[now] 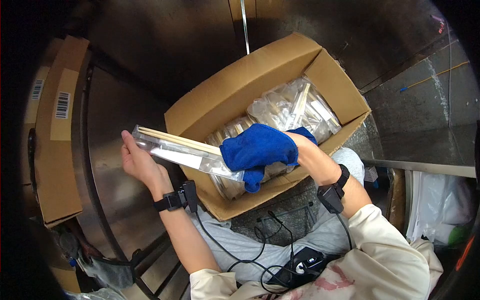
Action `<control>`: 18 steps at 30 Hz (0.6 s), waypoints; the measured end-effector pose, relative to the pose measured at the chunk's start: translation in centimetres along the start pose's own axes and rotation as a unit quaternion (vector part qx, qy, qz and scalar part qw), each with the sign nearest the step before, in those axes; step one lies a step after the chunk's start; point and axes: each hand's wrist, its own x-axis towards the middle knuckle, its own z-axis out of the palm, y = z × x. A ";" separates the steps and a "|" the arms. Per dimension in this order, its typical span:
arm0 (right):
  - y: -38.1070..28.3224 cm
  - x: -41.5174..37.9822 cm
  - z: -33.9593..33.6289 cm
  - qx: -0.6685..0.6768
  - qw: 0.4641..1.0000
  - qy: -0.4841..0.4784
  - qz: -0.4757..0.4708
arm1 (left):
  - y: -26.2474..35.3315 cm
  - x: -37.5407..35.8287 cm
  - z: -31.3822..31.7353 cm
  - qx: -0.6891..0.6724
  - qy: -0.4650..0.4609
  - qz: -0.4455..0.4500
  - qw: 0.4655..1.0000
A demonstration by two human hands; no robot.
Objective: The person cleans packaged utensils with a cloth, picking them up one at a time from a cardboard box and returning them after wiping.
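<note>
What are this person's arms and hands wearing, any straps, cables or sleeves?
Both hands are bare, without gloves. The left hand has a black wrist strap carrying a small black box, with a thin black cable trailing down to the lap. The right hand has a similar black strap with a box below it and its own cable. The cream sleeves are pushed up.

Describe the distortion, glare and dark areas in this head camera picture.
Head view: strong fisheye bending, with black vignetted corners; the curved steel surface shows soft reflections; glare glints on the clear plastic packets in the open cardboard box and on the clear chopstick sleeve; the blue cloth stays sharp.
</note>
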 end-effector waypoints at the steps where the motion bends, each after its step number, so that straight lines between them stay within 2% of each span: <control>1: 0.1 -0.3 0.0 -0.002 1.000 -0.001 0.015 | 0.2 -0.1 0.2 -0.023 0.005 -0.001 1.000; 2: 0.1 -0.5 0.2 -0.005 0.999 -0.003 0.033 | 0.4 -0.1 0.2 -0.023 0.004 -0.001 1.000; 4: 0.4 -0.9 0.6 -0.007 0.997 -0.001 0.073 | 0.8 -0.1 0.1 -0.034 -0.057 -0.068 0.995; 5: 0.4 -1.0 0.8 -0.006 0.995 -0.001 0.097 | 1.0 -0.4 0.4 -0.034 -0.058 -0.069 0.995; 7: 0.2 -0.9 0.9 -0.008 0.989 0.009 0.145 | 1.2 -1.0 0.8 -0.036 -0.135 -0.099 0.985; 9: -0.4 -0.4 0.5 -0.005 0.985 0.020 0.171 | 0.5 -1.0 0.7 -0.014 -0.170 -0.084 0.982; 11: -2.2 0.8 -0.9 0.067 0.938 0.043 0.338 | 0.3 -1.7 1.1 -0.006 -0.281 -0.061 0.958; 12: -2.3 0.7 -0.7 0.067 0.938 0.043 0.339 | 0.3 -2.1 1.4 -0.011 -0.304 -0.054 0.951; 13: -2.4 0.5 -0.5 0.140 0.926 0.101 0.335 | 0.3 -2.4 1.6 -0.011 -0.305 -0.055 0.951; 14: -2.5 0.4 -0.4 0.212 0.906 0.158 0.329 | 0.1 -2.6 1.8 -0.001 -0.346 -0.049 0.937; 15: -2.6 0.4 -0.4 0.212 0.906 0.159 0.330 | 0.1 -3.0 1.9 0.008 -0.387 -0.043 0.921; 18: -2.6 0.8 -0.4 0.215 0.904 0.177 0.325 | 0.6 -4.2 2.9 0.032 -0.415 -0.065 0.907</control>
